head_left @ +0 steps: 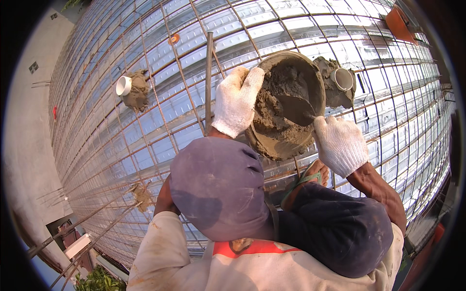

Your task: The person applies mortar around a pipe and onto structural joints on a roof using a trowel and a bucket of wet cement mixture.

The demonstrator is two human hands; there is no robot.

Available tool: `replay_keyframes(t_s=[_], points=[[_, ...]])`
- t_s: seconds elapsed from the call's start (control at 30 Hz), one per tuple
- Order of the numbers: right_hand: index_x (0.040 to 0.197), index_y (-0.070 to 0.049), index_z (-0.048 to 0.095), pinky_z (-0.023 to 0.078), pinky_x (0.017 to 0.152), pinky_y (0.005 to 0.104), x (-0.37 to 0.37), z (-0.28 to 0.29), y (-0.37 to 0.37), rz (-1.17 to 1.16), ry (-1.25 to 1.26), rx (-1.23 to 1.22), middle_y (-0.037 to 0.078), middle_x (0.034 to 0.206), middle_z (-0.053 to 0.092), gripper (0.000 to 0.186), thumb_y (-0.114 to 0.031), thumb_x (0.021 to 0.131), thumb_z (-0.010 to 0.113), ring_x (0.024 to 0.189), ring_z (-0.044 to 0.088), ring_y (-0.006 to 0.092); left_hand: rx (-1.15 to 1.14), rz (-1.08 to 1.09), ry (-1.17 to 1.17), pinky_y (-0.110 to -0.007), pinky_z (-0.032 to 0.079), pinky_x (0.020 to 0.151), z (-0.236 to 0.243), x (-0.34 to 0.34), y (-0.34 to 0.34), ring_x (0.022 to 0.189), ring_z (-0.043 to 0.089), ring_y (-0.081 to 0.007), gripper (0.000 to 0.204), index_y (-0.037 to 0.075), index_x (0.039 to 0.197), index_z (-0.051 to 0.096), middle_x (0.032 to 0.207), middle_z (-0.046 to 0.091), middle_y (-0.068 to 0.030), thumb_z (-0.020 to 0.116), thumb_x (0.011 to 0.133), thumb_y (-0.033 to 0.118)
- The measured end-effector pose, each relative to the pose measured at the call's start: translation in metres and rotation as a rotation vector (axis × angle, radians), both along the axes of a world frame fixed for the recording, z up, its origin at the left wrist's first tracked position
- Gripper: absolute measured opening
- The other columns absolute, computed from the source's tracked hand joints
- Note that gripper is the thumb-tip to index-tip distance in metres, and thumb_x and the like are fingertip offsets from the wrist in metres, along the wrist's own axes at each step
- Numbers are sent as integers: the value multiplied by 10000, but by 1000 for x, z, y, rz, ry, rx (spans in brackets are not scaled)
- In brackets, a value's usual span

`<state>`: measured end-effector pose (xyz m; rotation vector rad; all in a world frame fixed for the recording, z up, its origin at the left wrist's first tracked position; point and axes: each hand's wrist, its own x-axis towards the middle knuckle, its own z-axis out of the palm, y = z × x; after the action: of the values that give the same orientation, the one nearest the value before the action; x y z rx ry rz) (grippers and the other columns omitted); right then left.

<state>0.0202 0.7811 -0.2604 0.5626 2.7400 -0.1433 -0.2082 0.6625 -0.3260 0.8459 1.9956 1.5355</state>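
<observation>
In front of my knees stands a round bucket [320,82] of wet grey mortar [280,82]. My left hand [237,103], in a white knit glove, is closed over the bucket's left rim, thumb toward the inside. My right hand [341,145], gloved as well, is wrapped round the handle of a trowel [297,110] at the bucket's right side. The trowel's blade lies in the mortar; most of its handle is hidden by the fist. Just right of the bucket, a short white pipe [342,79] stands in a mound of mortar [326,86].
A rebar grid [167,72] spans ribbed metal decking [160,114]. Another white pipe [123,86] sits in mortar at left. A metal tube [209,77] lies beside my left hand. An orange object [400,24] is at far right. Long bars [92,216] jut out lower left, near a concrete wall [29,121].
</observation>
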Motion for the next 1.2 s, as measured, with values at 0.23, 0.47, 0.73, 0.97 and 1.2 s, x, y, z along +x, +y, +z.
replay_keyframes(t_s=[0.23, 0.47, 0.73, 0.97, 1.2], points=[[1107, -54, 704, 599, 723, 529, -1, -14, -8, -89, 57, -290, 210, 917, 734, 234, -256, 988, 719, 850, 762, 403, -73, -6, -12, -324, 489, 742, 9, 5, 3, 820, 534, -103, 368, -37, 1036, 705, 836, 647, -53, 695, 1093, 326], [1053, -44, 754, 598, 775, 526, 40, -24, -8, -297, 299, -652, 212, 896, 750, 268, -294, 956, 757, 878, 755, 432, 44, 65, -222, -288, 453, 718, -9, -2, 4, 801, 507, -74, 312, -26, 1025, 704, 836, 625, 15, 689, 1106, 275], [1223, 2, 769, 603, 812, 391, 59, -29, 63, -412, 387, -888, 180, 991, 778, 387, -273, 958, 834, 859, 763, 272, 146, 150, -501, -305, 551, 884, -72, -58, -50, 999, 665, -120, 310, -5, 1255, 699, 1133, 734, -36, 610, 1151, 273], [1176, 26, 769, 561, 734, 340, 85, -7, 192, -667, 514, -605, 81, 897, 726, 335, -212, 942, 738, 803, 685, 142, 100, 180, -465, -324, 564, 922, -81, -76, -81, 1031, 677, -129, 334, 5, 1277, 685, 1181, 734, -44, 539, 1177, 288], [1205, -12, 706, 602, 843, 481, 109, -53, 284, -472, 416, 115, 187, 1013, 754, 271, -111, 953, 696, 959, 764, 368, 73, 203, -464, -339, 567, 927, -75, -74, -81, 1041, 677, -139, 338, 13, 1277, 684, 1190, 731, -49, 545, 1173, 303]])
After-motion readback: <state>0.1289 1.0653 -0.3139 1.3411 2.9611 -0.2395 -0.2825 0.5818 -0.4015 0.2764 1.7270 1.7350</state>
